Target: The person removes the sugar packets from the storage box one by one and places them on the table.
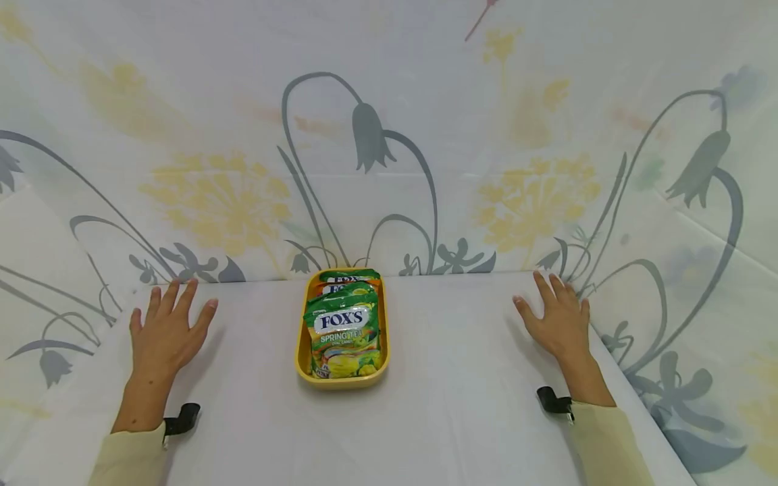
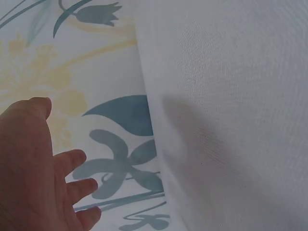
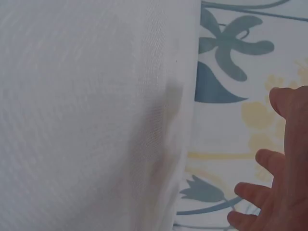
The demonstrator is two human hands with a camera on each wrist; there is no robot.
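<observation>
In the head view a yellow tray [image 1: 342, 383] stands near the far edge of the white surface, left of centre. Packed in it are several Fox's candy bags; the front one is a green and yellow candy bag [image 1: 342, 341] reading "Spring Tea". To the tray's left is my left hand [image 1: 165, 334], its fingers spread and nothing held. Far over on the right, my right hand [image 1: 559, 322] has its fingers spread too and holds nothing. Both wrist views show only the hand, its shadow and cloth. Neither hand touches the tray.
A white cloth [image 1: 450, 378] covers the tabletop. Behind it and at the sides hangs a curtain [image 1: 389, 202] printed with grey and yellow flowers. A black wrist device [image 1: 182, 419] sits at the left wrist, and a similar wrist device [image 1: 553, 401] at the right.
</observation>
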